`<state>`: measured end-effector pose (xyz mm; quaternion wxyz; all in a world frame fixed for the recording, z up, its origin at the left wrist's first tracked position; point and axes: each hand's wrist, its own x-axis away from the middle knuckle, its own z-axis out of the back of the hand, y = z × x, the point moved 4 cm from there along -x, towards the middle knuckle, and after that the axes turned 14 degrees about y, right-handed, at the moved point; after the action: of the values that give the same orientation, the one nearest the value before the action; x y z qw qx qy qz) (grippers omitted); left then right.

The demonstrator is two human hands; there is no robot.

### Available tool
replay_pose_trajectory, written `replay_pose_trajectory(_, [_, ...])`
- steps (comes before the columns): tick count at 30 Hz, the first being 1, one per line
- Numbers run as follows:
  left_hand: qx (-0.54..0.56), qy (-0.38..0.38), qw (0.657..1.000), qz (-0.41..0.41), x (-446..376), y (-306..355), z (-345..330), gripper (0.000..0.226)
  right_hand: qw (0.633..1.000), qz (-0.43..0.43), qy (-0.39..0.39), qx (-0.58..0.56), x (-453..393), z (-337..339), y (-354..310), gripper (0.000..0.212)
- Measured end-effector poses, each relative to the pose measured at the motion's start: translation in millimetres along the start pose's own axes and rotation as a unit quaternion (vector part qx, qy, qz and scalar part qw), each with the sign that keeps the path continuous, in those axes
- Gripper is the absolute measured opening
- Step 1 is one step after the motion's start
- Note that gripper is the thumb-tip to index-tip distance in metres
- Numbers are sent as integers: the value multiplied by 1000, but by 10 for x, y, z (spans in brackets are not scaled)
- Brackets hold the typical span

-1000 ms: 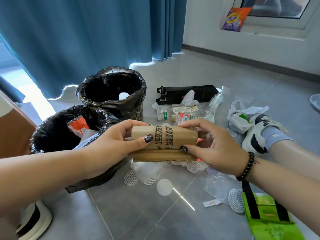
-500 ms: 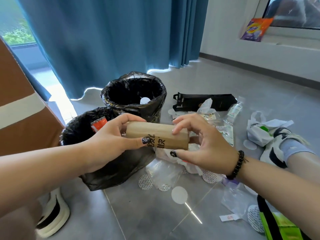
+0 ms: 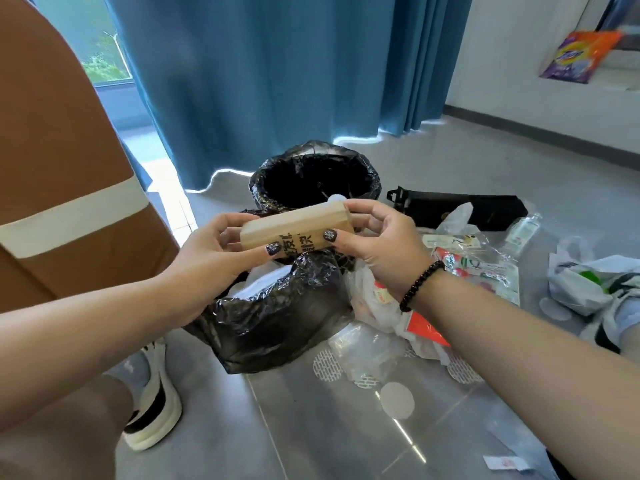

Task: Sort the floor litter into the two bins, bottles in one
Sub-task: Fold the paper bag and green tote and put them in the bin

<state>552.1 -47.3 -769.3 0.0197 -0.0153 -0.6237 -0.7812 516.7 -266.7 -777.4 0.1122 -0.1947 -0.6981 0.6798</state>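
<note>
Brown paper package (image 3: 298,227): bore black Chinese characters, partly covered by thumbs, not legible.
Purple-orange packet (image 3: 580,57): print blurred, unreadable.

Two lined bins stand on the floor (image 3: 311,445) before the curtain (image 3: 277,81), the far bin (image 3: 315,181) right behind the near bin (image 3: 277,313). Both hands, left hand (image 3: 211,258) and right hand (image 3: 377,247), hold a folded paper bag (image 3: 298,226) above where the bins meet. A cardboard box (image 3: 62,168) stands to their left. Wrappers (image 3: 478,261), a flat pouch (image 3: 460,209) and a small bottle (image 3: 523,230) lie to the right of the bins.
</note>
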Motion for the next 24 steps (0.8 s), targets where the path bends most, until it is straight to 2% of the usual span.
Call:
replay_pose_trajectory(4, [-36, 95, 995, 17, -175, -177, 122, 39, 979, 120, 64, 152, -205, -1, -174, 41])
replay_pose_trajectory(6, [-88, 70, 993, 19, -193, -248, 128, 24, 959, 167, 46, 226, -281, -132, -208, 40])
replay_pose_trajectory(7, [-140, 45, 989, -14, -184, -272, 131, 15, 949, 188, 29, 250, -291, -231, -208, 39])
replay_pose_trajectory(8, [-214, 5, 974, -72, -166, -284, 136, 9, 941, 205, 8, 269, -290, -349, -195, 37])
replay_pose_trajectory(9, [-296, -50, 944, -135, -123, -299, 127, 11, 933, 220, -12, 284, -276, -482, -171, 37])
replay_pose_trajectory(11, [-427, -163, 861, -222, -39, -359, 105, 24, 917, 233, -54, 318, -266, -755, -97, 42])
replay_pose_trajectory(12, [-462, -191, 831, -243, -21, -375, 107, 28, 913, 223, -79, 332, -262, -886, -43, 48])
replay_pose_trajectory(14, [-488, -202, 798, -291, -36, -378, 135, 28, 907, 179, -129, 359, -249, -1133, 118, 56])
replay_pose_trajectory(16, [-489, -196, 786, -323, -32, -367, 131, 27, 886, 160, -165, 402, -228, -1333, 300, 50])
replay_pose_trajectory(18, [-500, -185, 772, -346, -27, -368, 127, 32, 844, 168, -214, 463, -187, -1495, 454, 38])
replay_pose_trajectory(21, [-504, -172, 766, -360, -34, -392, 133, 34, 708, 191, -325, 597, -101, -1645, 597, 11])
replay_pose_trajectory(22, [-503, -169, 767, -361, -39, -395, 136, 33, 671, 198, -350, 623, -99, -1668, 625, 16])
replay_pose_trajectory(23, [-504, -169, 768, -357, -44, -411, 156, 32, 650, 195, -369, 635, -98, -1697, 645, 22])
replay_pose_trajectory(24, [-502, -171, 769, -356, -39, -414, 159, 31, 643, 182, -377, 641, -117, -1702, 655, 28])
